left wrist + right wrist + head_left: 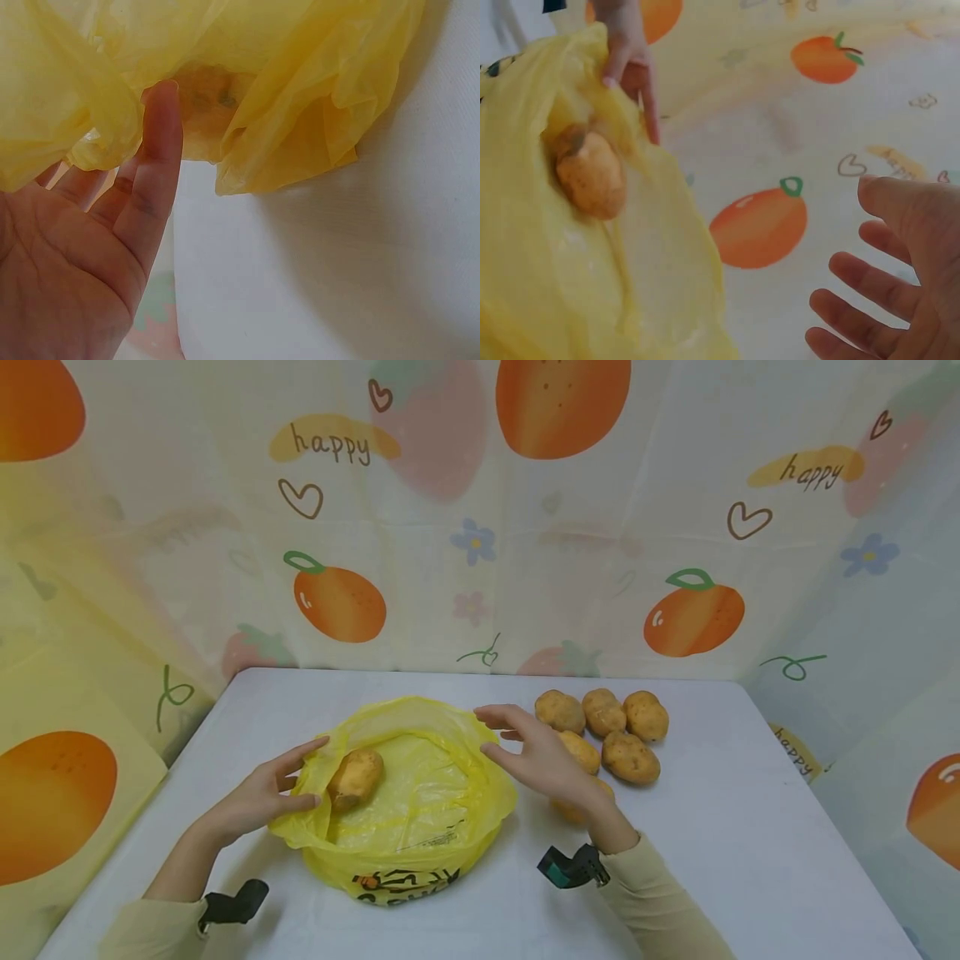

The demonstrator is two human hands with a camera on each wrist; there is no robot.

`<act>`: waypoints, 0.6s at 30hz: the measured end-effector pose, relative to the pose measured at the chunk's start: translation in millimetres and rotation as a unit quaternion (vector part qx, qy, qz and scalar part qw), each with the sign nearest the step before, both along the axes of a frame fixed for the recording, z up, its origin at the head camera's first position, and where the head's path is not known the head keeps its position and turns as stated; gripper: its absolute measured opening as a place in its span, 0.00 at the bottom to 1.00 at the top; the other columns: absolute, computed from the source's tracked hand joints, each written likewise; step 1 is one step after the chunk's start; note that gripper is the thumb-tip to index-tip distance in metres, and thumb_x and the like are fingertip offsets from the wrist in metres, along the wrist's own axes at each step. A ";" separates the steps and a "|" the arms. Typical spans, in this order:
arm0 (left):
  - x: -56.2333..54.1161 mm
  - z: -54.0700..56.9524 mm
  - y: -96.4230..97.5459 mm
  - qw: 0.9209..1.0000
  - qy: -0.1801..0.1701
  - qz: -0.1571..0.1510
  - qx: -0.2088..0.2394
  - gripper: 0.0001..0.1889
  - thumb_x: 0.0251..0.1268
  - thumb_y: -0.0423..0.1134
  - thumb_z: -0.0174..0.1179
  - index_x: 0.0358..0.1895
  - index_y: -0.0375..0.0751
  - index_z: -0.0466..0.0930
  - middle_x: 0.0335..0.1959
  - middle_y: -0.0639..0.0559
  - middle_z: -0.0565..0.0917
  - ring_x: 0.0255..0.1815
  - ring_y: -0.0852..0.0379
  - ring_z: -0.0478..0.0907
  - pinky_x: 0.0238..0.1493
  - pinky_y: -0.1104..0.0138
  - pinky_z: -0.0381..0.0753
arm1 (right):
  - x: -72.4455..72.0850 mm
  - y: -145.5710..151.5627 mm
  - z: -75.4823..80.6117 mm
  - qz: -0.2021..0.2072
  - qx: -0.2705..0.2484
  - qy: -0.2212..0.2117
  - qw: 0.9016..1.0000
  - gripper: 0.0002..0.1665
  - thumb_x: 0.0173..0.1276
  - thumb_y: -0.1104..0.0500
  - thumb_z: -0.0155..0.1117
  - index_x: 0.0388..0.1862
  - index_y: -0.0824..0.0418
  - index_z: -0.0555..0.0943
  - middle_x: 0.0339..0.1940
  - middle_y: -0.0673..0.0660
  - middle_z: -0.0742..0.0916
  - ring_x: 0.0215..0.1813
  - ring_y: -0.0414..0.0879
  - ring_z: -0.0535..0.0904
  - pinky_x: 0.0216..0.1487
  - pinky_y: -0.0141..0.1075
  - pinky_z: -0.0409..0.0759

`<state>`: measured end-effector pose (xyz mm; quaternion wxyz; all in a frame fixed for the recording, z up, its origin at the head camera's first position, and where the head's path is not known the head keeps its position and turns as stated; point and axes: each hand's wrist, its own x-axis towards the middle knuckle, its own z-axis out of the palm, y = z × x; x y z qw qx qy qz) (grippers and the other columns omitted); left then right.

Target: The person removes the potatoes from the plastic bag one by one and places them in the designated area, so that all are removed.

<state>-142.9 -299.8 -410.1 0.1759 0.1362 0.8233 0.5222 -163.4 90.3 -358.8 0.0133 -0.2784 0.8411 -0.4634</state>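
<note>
A yellow plastic bag (420, 760) stands on the table with its mouth spread wide. One potato (360, 775) lies inside, against the bag's left side. At the left rim is my left hand (251, 797), its fingers and thumb stretched apart along the plastic; in the left wrist view, the bag's folds (285, 142) partly hide those fingers. My right hand (536, 752) hovers at the bag's right rim with fingers spread and nothing held. The right wrist view shows those spread fingers (862, 277) apart from the bag, with the potato (591, 176) visible inside.
Several potatoes (632, 758) sit grouped on the white table (720, 827) right of the bag, partly behind my right hand and forearm. A fruit-printed cloth (480, 585) hangs behind the table. Black wrist cameras (234, 902) are strapped to both wrists.
</note>
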 end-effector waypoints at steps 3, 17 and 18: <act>0.2 0.0 -0.2 1.000 0.000 0.000 -0.001 0.42 0.57 0.38 0.63 0.72 0.53 0.50 0.72 0.40 0.50 0.64 0.28 0.58 0.40 0.64 0.79 | -3.9 -7.4 4.4 0.004 -0.015 -0.001 1.000 0.25 0.66 0.57 0.60 0.62 0.53 0.70 0.59 0.50 0.77 0.58 0.47 0.73 0.58 0.41 0.72; -1.9 -0.6 0.8 1.000 -0.007 0.003 -0.005 0.42 0.57 0.38 0.64 0.72 0.54 0.50 0.73 0.40 0.49 0.64 0.28 0.57 0.41 0.63 0.79 | -24.7 -44.2 9.6 0.056 -0.014 -0.026 0.998 0.25 0.67 0.54 0.58 0.62 0.55 0.70 0.60 0.53 0.76 0.60 0.51 0.73 0.58 0.45 0.71; -2.0 -0.6 0.7 1.000 -0.007 0.003 -0.006 0.42 0.57 0.38 0.64 0.72 0.54 0.50 0.73 0.40 0.49 0.64 0.28 0.57 0.40 0.63 0.79 | -26.3 -47.5 10.3 0.065 -0.008 -0.027 0.998 0.25 0.67 0.54 0.57 0.62 0.55 0.69 0.60 0.54 0.76 0.60 0.51 0.73 0.59 0.45 0.70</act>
